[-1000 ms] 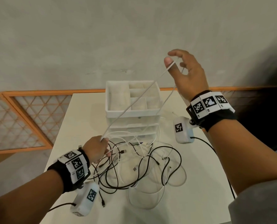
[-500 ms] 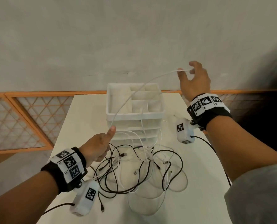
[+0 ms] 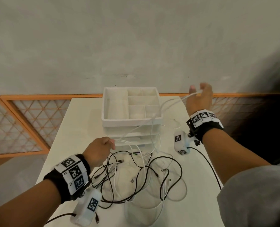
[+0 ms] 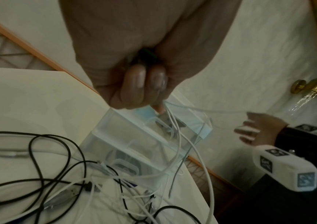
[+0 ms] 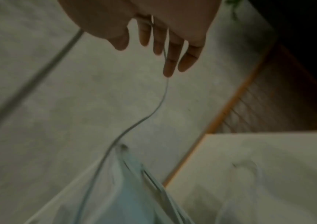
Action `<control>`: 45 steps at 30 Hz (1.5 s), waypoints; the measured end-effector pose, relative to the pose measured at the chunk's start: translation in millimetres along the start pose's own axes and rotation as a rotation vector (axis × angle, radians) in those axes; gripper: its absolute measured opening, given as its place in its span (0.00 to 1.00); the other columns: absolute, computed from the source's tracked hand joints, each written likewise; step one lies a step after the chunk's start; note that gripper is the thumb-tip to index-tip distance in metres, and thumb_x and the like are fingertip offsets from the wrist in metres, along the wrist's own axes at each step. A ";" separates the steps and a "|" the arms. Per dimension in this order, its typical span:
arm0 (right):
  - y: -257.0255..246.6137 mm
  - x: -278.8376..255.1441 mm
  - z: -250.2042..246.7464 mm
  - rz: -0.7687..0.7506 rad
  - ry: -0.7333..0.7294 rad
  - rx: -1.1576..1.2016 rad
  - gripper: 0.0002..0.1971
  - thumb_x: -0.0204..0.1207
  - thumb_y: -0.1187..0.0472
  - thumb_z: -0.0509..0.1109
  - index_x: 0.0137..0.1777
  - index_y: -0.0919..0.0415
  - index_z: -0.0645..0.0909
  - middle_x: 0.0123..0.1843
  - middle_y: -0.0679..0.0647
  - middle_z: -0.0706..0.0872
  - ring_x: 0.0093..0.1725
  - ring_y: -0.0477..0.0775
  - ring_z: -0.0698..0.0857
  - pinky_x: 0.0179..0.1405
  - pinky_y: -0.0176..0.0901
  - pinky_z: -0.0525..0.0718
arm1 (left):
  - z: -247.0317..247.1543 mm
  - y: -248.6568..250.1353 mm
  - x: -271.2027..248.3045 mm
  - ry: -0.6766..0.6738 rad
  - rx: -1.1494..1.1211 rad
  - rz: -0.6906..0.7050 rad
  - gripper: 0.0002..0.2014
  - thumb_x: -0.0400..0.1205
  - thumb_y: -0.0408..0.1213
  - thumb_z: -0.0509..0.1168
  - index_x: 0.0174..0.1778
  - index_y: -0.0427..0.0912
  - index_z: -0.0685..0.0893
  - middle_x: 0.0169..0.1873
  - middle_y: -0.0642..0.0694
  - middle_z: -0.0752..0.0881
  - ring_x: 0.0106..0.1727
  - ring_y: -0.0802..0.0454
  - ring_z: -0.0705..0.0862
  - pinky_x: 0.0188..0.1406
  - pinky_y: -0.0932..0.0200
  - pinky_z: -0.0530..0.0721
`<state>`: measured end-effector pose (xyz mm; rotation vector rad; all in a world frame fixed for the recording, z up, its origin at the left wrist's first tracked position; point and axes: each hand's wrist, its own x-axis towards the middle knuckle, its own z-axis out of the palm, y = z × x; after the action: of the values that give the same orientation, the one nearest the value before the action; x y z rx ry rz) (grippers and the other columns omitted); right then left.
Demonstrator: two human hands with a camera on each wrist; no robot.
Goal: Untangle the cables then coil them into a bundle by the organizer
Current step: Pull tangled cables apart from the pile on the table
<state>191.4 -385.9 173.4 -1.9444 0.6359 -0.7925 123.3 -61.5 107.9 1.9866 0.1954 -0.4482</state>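
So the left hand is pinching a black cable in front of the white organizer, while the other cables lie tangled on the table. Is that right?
Not quite: the cable is white, not black. The left wrist view shows the left hand pinching thin white cable strands in front of the organizer. The black cables lie untouched in the tangle on the table, as the head view shows.

Tangled black and white cables (image 3: 136, 174) on table, just before white tiered organizer (image 3: 131, 112).

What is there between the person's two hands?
In the head view, the white organizer stands between the left hand and the right hand, with a white cable strung across it from one to the other.
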 end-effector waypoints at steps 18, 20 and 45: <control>-19.7 17.1 -5.7 -0.335 -0.312 0.154 0.13 0.74 0.55 0.75 0.55 0.46 0.76 0.81 0.39 0.71 0.57 0.50 0.86 0.62 0.48 0.85 | -4.5 9.9 -2.8 0.148 -0.309 0.058 0.12 0.89 0.36 0.54 0.43 0.39 0.79 0.25 0.48 0.69 0.19 0.56 0.60 0.17 0.67 0.56; -11.4 15.8 -15.3 -0.392 -0.345 0.159 0.17 0.71 0.63 0.76 0.52 0.43 0.75 0.81 0.36 0.69 0.61 0.53 0.87 0.59 0.46 0.85 | -7.1 17.4 -6.4 0.174 -0.381 0.104 0.16 0.90 0.45 0.55 0.41 0.40 0.78 0.23 0.50 0.67 0.18 0.56 0.58 0.17 0.67 0.55; 61.6 -55.4 -6.6 0.113 -0.576 -0.651 0.17 0.81 0.49 0.69 0.51 0.64 0.87 0.53 0.65 0.91 0.50 0.68 0.89 0.54 0.57 0.89 | -55.0 46.5 -47.7 -0.059 -0.196 0.467 0.17 0.87 0.50 0.60 0.38 0.45 0.85 0.24 0.53 0.66 0.24 0.54 0.61 0.21 0.62 0.57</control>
<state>142.9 -378.5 106.3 -2.5360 0.6808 0.0949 107.3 -30.2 186.8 1.7521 -0.2516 -0.1760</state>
